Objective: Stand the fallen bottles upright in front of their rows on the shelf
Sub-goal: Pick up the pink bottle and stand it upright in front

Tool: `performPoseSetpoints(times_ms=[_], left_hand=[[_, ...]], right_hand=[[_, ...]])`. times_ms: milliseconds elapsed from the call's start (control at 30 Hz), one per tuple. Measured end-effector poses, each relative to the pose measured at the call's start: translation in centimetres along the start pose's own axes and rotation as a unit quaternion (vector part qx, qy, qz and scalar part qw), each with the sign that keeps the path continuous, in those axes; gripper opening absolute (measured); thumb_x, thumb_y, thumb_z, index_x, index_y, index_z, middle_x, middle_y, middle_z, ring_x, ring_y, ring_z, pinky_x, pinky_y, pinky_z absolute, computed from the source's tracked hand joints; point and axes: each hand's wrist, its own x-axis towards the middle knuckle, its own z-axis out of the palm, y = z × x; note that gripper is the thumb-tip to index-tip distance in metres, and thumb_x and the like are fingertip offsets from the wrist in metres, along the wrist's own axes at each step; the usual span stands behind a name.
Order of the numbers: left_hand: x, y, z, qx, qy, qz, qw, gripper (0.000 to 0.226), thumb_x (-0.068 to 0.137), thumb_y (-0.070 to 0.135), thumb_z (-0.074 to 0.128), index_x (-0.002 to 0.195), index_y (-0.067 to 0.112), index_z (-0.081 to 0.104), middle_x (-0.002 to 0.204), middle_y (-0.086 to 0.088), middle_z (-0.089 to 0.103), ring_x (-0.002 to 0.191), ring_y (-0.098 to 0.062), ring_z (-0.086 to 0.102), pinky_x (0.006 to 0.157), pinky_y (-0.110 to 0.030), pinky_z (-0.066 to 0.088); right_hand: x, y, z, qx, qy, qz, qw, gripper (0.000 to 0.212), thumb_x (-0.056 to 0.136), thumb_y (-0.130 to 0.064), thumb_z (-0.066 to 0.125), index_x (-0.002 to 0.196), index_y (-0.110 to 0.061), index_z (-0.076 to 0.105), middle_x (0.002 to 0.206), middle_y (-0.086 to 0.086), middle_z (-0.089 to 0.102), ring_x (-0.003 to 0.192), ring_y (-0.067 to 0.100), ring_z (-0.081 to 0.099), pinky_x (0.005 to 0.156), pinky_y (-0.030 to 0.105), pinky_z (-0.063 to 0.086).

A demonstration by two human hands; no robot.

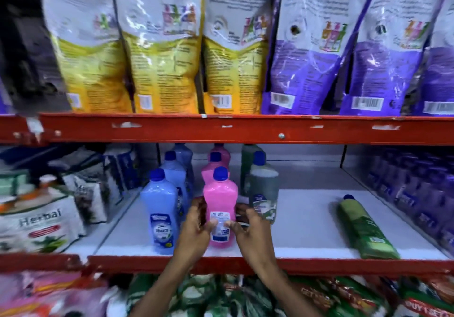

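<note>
White shelf board (307, 223) under red rails — both hands clamp the upright pink plastic bottle (220, 208) fronting its row: left hand (196, 228), right hand (250, 228). Probably full, heavy, slick — grip low. Green bottle (366, 228) lies flat rightward.

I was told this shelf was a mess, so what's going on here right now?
A person is tidying the middle shelf. Both hands hold the front pink bottle, left hand and right hand on either side of its label, and it stands upright at the head of the pink row. The blue bottle next to it is upright too. One green bottle lies on its side further right, apart from the green row, so that one is not yet stood up.
</note>
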Motion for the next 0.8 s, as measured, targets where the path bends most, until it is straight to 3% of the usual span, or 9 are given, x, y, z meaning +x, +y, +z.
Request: performPoseSetpoints(times_ms=[100,167,267,400,467,600,667,733,800], left_hand=[[0.3,-0.1,1.0,0.030,0.001,-0.005,1.000,0.040,0.091,-0.011,0.056,0.127,0.004,0.050,0.121,-0.011,0.068,0.112,-0.024,0.066,0.102,-0.046,0.053],[0.3,-0.5,-0.4,0.035,0.014,-0.001,0.999,0.037,0.092,-0.004,0.059,0.127,0.008,0.052,0.118,-0.008,0.071,0.108,-0.021,0.069,0.096,-0.046,0.056],[0.4,-0.6,-1.9,0.058,0.013,0.004,0.998,0.034,0.092,0.005,0.061,0.124,0.015,0.053,0.116,-0.004,0.073,0.105,-0.020,0.071,0.092,-0.045,0.058],[-0.1,-0.7,-2.1,0.077,0.008,-0.023,0.997,0.026,0.093,0.003,0.050,0.119,0.010,0.050,0.112,-0.012,0.071,0.105,-0.032,0.069,0.092,-0.051,0.055],[-0.4,-0.6,-2.0,0.104,-0.006,-0.015,0.994,0.021,0.095,0.000,0.046,0.114,0.008,0.050,0.104,-0.012,0.070,0.098,-0.034,0.067,0.089,-0.047,0.055],[-0.6,-0.2,-1.8,0.161,-0.036,0.003,0.986,0.014,0.095,-0.003,0.044,0.101,0.009,0.048,0.086,-0.004,0.056,0.084,-0.032,0.060,0.081,-0.045,0.050],[-0.7,-0.3,-1.6,0.162,-0.016,-0.001,0.987,0.014,0.094,-0.002,0.047,0.093,0.012,0.047,0.080,-0.002,0.057,0.076,-0.025,0.058,0.073,-0.037,0.050],[-1.1,0.0,-1.5,0.163,0.017,0.007,0.986,0.015,0.093,-0.001,0.054,0.089,0.012,0.047,0.077,0.002,0.059,0.073,-0.022,0.060,0.061,-0.015,0.044],[-1.2,0.0,-1.3,0.175,0.048,0.025,0.983,0.019,0.091,0.003,0.062,0.089,0.014,0.046,0.080,0.003,0.060,0.073,-0.019,0.060,0.059,-0.012,0.040]], right_hand=[[0.8,1.2,0.4,-0.026,-0.002,0.004,1.000,0.029,0.085,-0.011,0.070,0.114,-0.017,0.068,0.105,-0.007,0.077,0.088,-0.005,0.070,0.081,0.020,0.059],[0.7,0.3,1.9,-0.034,-0.003,0.002,0.999,0.031,0.087,-0.009,0.068,0.117,-0.017,0.068,0.108,-0.005,0.077,0.093,0.004,0.072,0.085,0.029,0.060],[0.7,-0.6,3.1,-0.039,0.027,-0.006,0.999,0.034,0.087,-0.010,0.069,0.120,-0.019,0.067,0.110,-0.008,0.074,0.096,0.009,0.070,0.086,0.029,0.059],[0.7,0.2,2.6,-0.018,0.075,0.031,0.997,0.028,0.084,-0.010,0.074,0.109,-0.018,0.065,0.098,-0.004,0.073,0.090,0.013,0.071,0.072,0.012,0.054],[0.3,0.2,2.6,0.017,0.028,0.031,0.999,0.035,0.081,-0.004,0.072,0.106,-0.026,0.062,0.099,-0.010,0.073,0.091,0.008,0.072,0.072,0.006,0.053],[-0.3,0.4,2.3,0.068,-0.127,0.017,0.989,0.056,0.078,-0.015,0.077,0.128,-0.030,0.055,0.117,-0.018,0.068,0.108,-0.001,0.067,0.091,0.015,0.055],[0.3,0.6,1.8,0.047,-0.129,0.012,0.990,0.060,0.079,-0.012,0.079,0.132,-0.026,0.057,0.119,-0.014,0.068,0.108,-0.001,0.066,0.089,0.011,0.054],[1.2,0.8,1.2,0.012,-0.127,-0.001,0.992,0.057,0.080,-0.009,0.077,0.132,-0.023,0.060,0.122,-0.003,0.067,0.107,0.003,0.065,0.086,0.012,0.054],[1.8,1.0,0.8,-0.012,-0.133,0.001,0.991,0.054,0.084,-0.008,0.073,0.134,-0.022,0.059,0.122,-0.003,0.069,0.105,0.005,0.066,0.089,0.018,0.056]])
